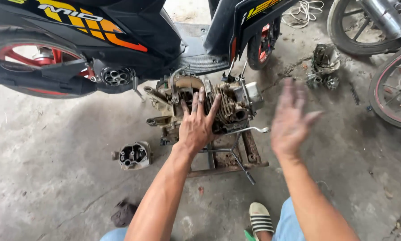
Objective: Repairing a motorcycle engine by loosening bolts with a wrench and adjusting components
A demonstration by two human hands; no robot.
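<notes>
My left hand (197,126) lies flat on the engine (209,107), fingers spread, gripping nothing; the engine sits on a rusty metal stand (236,156) on the concrete floor (53,187), beside the scooter (133,40). My right hand (291,120) hovers open, blurred, empty, just beside it

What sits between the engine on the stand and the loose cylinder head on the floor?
Only bare concrete floor, head view, between the engine under the left hand and the cylinder head.
</notes>
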